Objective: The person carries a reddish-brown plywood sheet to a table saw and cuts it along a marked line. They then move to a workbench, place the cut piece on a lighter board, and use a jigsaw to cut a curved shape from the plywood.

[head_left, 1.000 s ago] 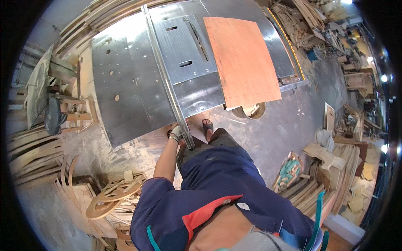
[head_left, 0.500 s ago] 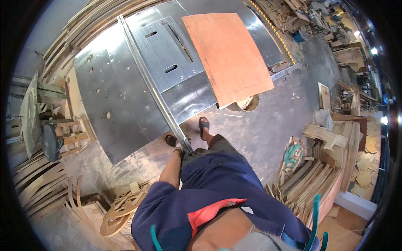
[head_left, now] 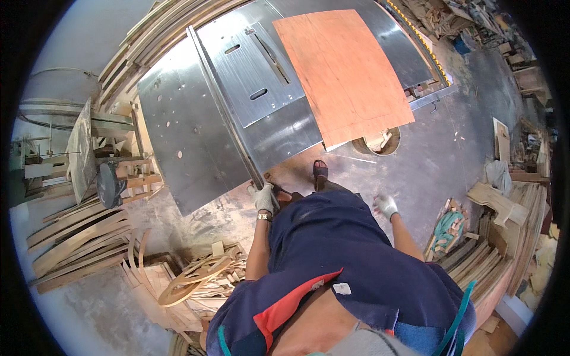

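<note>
My left hand (head_left: 262,197), in a pale work glove, is closed on the near end of a long metal fence rail (head_left: 221,109) that crosses the grey metal saw table (head_left: 172,124). My right hand (head_left: 385,205), also gloved, hangs at my right side with its fingers loosely apart, holding nothing. An orange-tinted wooden panel (head_left: 341,74) lies on the table right of the slotted insert plate (head_left: 252,95), overhanging the front edge a little.
A round bin (head_left: 395,139) with offcuts stands beneath the table's front. Stacked curved wooden strips (head_left: 77,237) lie left. Ring-shaped cutouts (head_left: 190,279) and scraps are behind me on the left. Planks (head_left: 487,261) and a green bundle (head_left: 448,228) lie right. A wooden stand (head_left: 83,154) is at left.
My right hand has come into view at my right side. My left hand stays on the rail, whose near end now seems to stick out less past the table's edge. The view has shifted.
</note>
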A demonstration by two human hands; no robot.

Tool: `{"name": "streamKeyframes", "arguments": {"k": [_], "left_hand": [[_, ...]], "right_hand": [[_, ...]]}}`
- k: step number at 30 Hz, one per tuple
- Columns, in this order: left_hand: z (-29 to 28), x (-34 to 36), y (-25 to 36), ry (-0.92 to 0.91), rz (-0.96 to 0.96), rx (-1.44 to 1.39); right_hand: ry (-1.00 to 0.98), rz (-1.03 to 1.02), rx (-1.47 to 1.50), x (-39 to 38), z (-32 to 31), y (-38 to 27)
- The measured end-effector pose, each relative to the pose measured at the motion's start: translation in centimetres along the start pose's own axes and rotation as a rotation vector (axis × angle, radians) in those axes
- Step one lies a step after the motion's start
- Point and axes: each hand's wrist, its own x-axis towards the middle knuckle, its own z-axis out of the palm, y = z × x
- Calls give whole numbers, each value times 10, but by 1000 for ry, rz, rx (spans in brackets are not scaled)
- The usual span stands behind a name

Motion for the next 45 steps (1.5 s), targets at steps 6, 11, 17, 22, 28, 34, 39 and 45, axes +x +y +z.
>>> {"name": "streamKeyframes", "arguments": {"k": [6,11,17,22,28,34,39,45], "left_hand": [[-71,14,8,119,-32,7],[-136,37,11,135,-127,15],[-172,51,-2,122,-101,22],[-183,48,-4,81,-72,106],[-76,-5,55,529,332,1198],[26,34,78,-448,902,1424],[55,99,91,-622,1237,1543],[49,93,84,-629,1218,1554]], "right_hand": [[78,-119,138,21,-24,-51],[20,-28,16,15,0,-27],[5,-277,-339,6,17,45],[-25,-189,-415,-4,17,47],[-10,-182,-466,16,26,-28],[-41,-499,-311,144,121,-103],[-178,-547,-531,244,192,-139],[-220,-551,-626,248,214,-139]]}}
